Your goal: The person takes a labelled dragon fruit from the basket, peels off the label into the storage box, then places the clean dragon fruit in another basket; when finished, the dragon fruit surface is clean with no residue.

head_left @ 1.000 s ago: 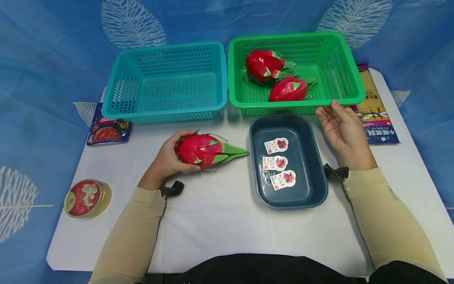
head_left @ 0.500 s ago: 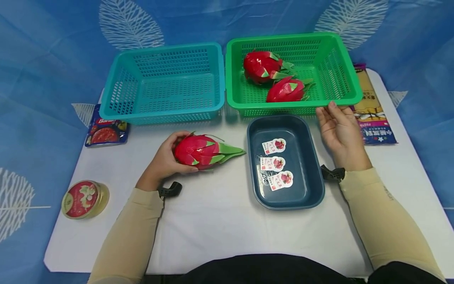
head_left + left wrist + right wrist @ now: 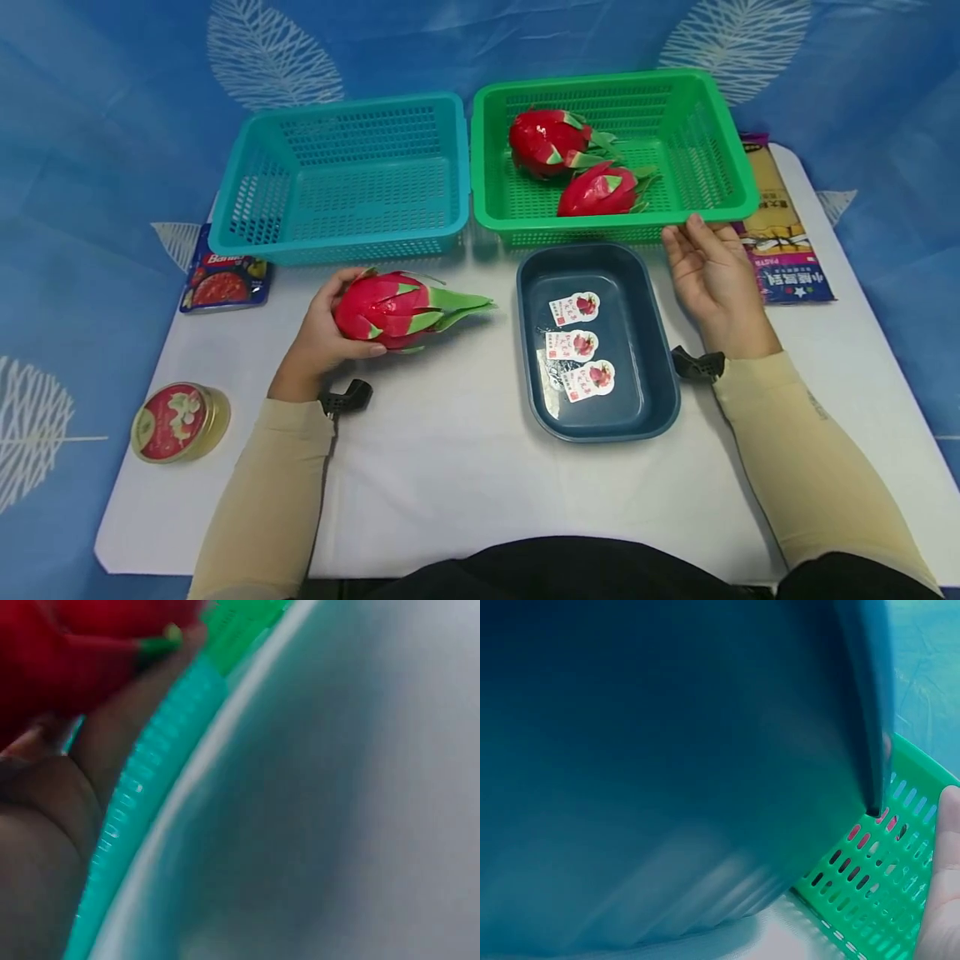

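My left hand (image 3: 318, 333) grips a pink-red dragon fruit (image 3: 382, 308) by its rounded end, with its green leafy tip pointing right. In the left wrist view, the dragon fruit (image 3: 67, 660) is blurred at the upper left. My right hand (image 3: 716, 279) is at the front rim of the green basket (image 3: 615, 223), palm turned up and fingers loosely bent, with fingertips touching or very near the rim. Two more dragon fruits (image 3: 550, 143) lie inside that basket. Between the hands stands a dark blue tray (image 3: 637, 350) with three fruit-printed stickers (image 3: 572, 345) on its floor.
A turquoise basket (image 3: 375, 196) stands left of the green one, with a blue sauce pouch (image 3: 225, 279) by its front left corner. A round jar (image 3: 180, 421) is at the left, and a pasta packet (image 3: 787, 242) at the right. White cloth covers the table (image 3: 450, 492).
My left hand has shifted left with the dragon fruit, away from the tray, and seems slightly raised. My right hand stays by the green basket's rim. The whole view has drifted a little.
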